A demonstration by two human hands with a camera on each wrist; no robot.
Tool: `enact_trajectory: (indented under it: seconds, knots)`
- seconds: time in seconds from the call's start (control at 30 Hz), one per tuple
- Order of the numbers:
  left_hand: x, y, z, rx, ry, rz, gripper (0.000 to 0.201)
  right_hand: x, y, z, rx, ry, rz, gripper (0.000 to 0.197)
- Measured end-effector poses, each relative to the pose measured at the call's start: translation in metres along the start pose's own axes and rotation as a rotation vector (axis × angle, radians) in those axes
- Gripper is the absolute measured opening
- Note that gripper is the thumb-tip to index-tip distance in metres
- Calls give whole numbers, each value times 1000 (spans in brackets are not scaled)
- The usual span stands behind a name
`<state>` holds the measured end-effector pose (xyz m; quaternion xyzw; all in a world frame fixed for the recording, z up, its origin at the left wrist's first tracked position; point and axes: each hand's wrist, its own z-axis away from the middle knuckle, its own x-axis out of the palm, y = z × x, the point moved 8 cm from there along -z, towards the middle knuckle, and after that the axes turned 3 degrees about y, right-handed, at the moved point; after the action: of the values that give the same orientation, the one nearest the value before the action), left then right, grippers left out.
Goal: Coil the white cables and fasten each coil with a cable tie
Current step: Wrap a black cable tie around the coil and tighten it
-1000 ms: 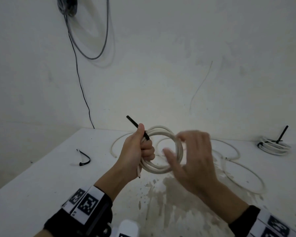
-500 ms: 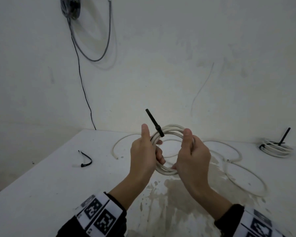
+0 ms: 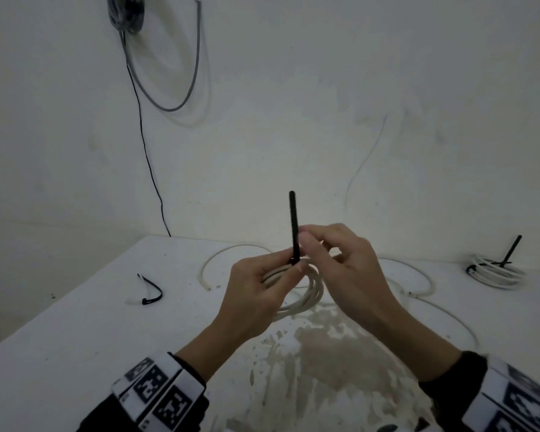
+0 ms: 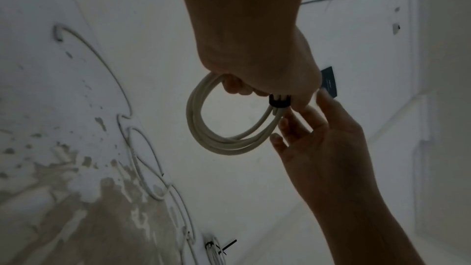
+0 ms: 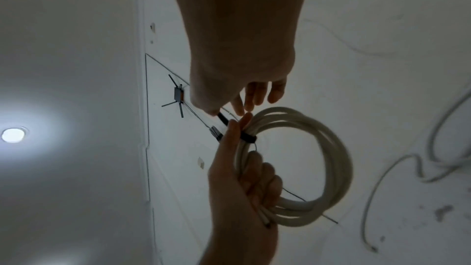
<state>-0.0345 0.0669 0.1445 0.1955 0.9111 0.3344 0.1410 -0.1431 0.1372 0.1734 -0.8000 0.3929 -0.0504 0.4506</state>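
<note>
My left hand [image 3: 289, 271] grips a coil of white cable [image 3: 312, 291] above the table, fingers curled round its strands. A black cable tie [image 3: 293, 226] is looped round the coil beside the left thumb, and its tail stands straight up. My right hand [image 3: 304, 243] pinches that tail just above the coil. In the left wrist view the coil [image 4: 201, 128] hangs below the fist, with the tie band [image 4: 279, 102] at its top. In the right wrist view the right hand's fingertips [image 5: 239, 108] hold the tie [image 5: 223, 118] next to the band [image 5: 248, 138].
Loose white cable [image 3: 418, 282] lies in loops on the white table [image 3: 75, 338] behind my hands. A tied coil [image 3: 493, 272] with an upright black tie sits at the far right. A spare black tie [image 3: 152, 294] lies at the left. Grey cable [image 3: 169, 101] hangs on the wall.
The right hand has left the coil's side and now pinches the tie's tail. The tail has swung from leaning left to upright. The left hand still holds the coil.
</note>
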Motion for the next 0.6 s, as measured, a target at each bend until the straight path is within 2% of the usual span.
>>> enact_trajectory:
  seconds: [0.1, 0.2, 0.33, 0.6]
  knots:
    - [7, 11, -2, 44, -19, 35, 24, 2, -15, -2, -9, 5, -161, 7]
    - [7, 15, -6, 32, -18, 58, 25, -2, -18, -5, 34, -25, -289, 11]
    - [9, 19, -15, -13, -70, 106, 16, -8, -25, -7, 61, -27, -358, 15]
    - [24, 15, -16, -76, -112, 94, 22, -10, -9, -12, 301, 112, -558, 22]
